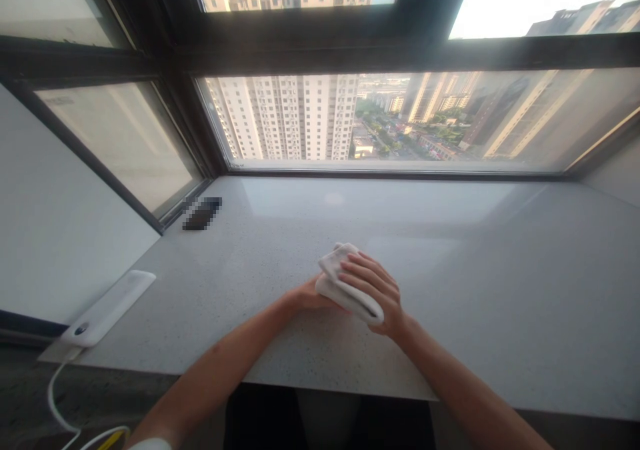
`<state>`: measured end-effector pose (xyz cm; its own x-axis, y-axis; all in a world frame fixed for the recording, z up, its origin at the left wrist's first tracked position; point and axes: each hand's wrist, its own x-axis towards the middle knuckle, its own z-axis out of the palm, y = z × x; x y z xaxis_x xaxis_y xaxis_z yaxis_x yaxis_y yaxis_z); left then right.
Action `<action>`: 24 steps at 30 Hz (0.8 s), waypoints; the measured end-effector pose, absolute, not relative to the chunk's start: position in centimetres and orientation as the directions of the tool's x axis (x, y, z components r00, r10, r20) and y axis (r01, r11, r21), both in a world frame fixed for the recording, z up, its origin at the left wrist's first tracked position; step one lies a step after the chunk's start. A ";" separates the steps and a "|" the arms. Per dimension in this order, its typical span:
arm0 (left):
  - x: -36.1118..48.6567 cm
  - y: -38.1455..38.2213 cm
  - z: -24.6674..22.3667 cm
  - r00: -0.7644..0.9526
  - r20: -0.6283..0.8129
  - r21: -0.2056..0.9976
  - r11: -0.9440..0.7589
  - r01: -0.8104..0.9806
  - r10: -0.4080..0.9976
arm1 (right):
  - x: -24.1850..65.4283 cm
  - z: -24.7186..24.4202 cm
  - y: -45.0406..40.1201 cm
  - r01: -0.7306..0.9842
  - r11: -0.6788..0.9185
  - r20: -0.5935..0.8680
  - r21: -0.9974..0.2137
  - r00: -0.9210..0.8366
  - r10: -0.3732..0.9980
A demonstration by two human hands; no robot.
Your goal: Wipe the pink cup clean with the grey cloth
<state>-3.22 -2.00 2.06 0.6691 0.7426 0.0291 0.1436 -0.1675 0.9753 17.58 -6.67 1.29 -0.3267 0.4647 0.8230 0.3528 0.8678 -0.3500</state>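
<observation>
A folded white cloth (350, 298) is held between my two hands above the speckled light-grey sill (240, 250), near its middle. My right hand (376, 287) lies over the cloth's top and right side, its fingers wrapped across it and pointing up to the left. Beneath the cloth on the left is my left hand (311, 295); the cloth hides most of its fingers, and it supports the fold from below.
At the left edge lies a white power strip (113, 309) with a white cable (53, 390) hanging down. A dark pixelated object (202, 214) rests at the back left corner. Dark-framed windows (320, 57) border the sill, with tall buildings outside.
</observation>
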 end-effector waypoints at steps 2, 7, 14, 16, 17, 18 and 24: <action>-3.2 -1.9 1.9 0.695 0.026 0.980 -0.157 0.126 0.719 | 17.5 1.4 -6.8 0.343 0.863 0.824 -0.372 -0.307 0.477; -2.8 -1.9 1.9 0.712 0.031 0.986 -0.140 0.095 0.702 | 17.2 1.3 -7.0 0.395 0.790 0.802 -0.470 -0.182 0.568; -2.5 -1.6 2.3 0.687 0.056 0.971 -0.200 0.132 0.725 | 16.4 1.2 -7.0 0.385 0.779 0.816 -0.495 -0.102 0.569; -2.2 -1.5 2.1 0.674 0.032 0.939 -0.253 0.233 0.738 | 16.2 1.2 -7.0 0.391 0.720 0.781 -0.573 -0.006 0.624; -2.1 -1.6 2.0 0.624 0.037 0.910 -0.284 0.301 0.781 | 16.2 1.2 -7.1 0.409 0.743 0.803 -0.529 -0.043 0.595; -2.0 -1.6 1.9 0.553 0.055 0.878 -0.304 0.369 0.831 | 16.2 1.2 -7.1 0.422 0.792 0.837 -0.442 -0.124 0.533; -2.0 -2.1 1.6 0.431 0.153 0.828 -0.353 0.435 0.889 | 16.5 1.0 -6.7 0.422 0.787 0.841 -0.449 -0.096 0.532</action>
